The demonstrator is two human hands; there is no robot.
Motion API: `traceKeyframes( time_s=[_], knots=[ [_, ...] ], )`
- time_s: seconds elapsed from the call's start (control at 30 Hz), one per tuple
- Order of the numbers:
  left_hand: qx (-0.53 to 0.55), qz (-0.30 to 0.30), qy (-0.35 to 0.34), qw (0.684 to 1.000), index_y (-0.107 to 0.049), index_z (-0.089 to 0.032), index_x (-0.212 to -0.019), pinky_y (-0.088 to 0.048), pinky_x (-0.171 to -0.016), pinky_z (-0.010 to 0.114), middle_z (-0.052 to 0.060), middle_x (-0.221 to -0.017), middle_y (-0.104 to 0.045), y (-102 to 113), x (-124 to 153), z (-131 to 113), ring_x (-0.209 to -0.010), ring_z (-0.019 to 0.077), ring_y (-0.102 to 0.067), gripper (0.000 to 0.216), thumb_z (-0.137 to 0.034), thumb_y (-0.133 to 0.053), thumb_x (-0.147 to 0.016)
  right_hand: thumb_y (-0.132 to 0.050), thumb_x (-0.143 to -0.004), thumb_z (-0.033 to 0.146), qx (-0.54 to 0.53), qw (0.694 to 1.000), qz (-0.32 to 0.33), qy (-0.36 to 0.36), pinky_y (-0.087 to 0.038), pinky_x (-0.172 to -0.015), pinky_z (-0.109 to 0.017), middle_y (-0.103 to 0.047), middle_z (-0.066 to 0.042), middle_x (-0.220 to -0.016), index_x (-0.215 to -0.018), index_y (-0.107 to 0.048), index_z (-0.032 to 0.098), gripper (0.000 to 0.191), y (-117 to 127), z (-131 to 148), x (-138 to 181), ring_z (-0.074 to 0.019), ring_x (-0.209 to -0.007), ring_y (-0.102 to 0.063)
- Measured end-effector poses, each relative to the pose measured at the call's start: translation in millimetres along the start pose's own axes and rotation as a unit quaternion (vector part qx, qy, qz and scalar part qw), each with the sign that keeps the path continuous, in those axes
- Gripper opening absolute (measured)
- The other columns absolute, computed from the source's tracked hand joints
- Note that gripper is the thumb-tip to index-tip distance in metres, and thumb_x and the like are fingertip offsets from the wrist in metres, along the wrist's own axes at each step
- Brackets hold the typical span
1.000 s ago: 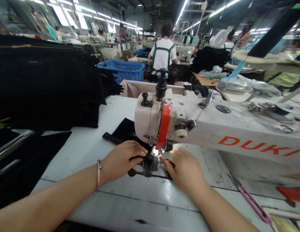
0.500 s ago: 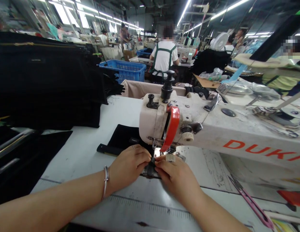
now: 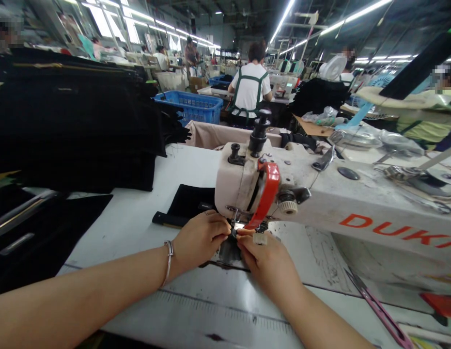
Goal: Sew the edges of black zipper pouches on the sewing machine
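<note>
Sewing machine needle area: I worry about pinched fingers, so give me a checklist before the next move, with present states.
1. Both hands in view: left hand and right hand: ok.
2. Fingertips away from the needle: not ok, they meet right below the sewing machine head.
3. Black fabric lying flat: ok.
4. Needle position: cannot tell, hidden.
5. Pink snips away from the hands: ok.

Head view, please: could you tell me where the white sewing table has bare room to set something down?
White sewing table: a bare patch lies between the stacked black fabric and the cream sewing machine; another runs along the near edge by the printed ruler. Crowded under the machine head, where left hand and right hand meet.
</note>
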State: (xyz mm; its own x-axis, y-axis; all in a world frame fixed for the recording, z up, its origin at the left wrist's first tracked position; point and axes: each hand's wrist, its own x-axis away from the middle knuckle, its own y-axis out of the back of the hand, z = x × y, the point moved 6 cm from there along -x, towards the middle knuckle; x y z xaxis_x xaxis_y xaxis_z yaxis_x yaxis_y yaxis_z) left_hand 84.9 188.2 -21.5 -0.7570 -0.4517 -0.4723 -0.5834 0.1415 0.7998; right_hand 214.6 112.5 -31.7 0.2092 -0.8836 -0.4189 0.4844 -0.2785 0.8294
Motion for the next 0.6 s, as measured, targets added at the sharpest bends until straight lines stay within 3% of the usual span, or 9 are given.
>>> traceKeyframes(
  time_s=[0.3, 0.6],
  knots=[
    [-0.004, -0.008, 0.011, 1.0, -0.07, -0.017, -0.088, -0.051, -0.086, 0.031, 0.003, -0.096, -0.07, -0.5, -3.3, 2.5, -0.092, 0.0197, -0.063, 0.013, -0.005, -0.069, -0.082, -0.053, -0.095, 0.013, 0.055, 0.998, -0.001, 0.006, -0.049, -0.072, -0.036, -0.069, -0.008, -0.1, -0.088, -0.066, 0.019, 0.016, -4.2, -1.5, -0.6, -0.0248, -0.083, -0.058],
    [0.001, -0.003, 0.039, 0.999, -0.07, -0.018, -0.087, -0.051, -0.087, 0.031, 0.003, -0.096, -0.07, -2.6, -3.4, 6.9, -0.093, 0.0195, -0.064, 0.014, -0.005, -0.07, -0.081, -0.055, -0.093, 0.011, 0.066, 0.998, 0.005, -0.001, -0.05, -0.074, -0.036, -0.07, -0.007, -0.096, -0.092, -0.068, 0.019, 0.016, -3.8, -1.1, -2.9, -0.0252, -0.084, -0.059]
  ],
)
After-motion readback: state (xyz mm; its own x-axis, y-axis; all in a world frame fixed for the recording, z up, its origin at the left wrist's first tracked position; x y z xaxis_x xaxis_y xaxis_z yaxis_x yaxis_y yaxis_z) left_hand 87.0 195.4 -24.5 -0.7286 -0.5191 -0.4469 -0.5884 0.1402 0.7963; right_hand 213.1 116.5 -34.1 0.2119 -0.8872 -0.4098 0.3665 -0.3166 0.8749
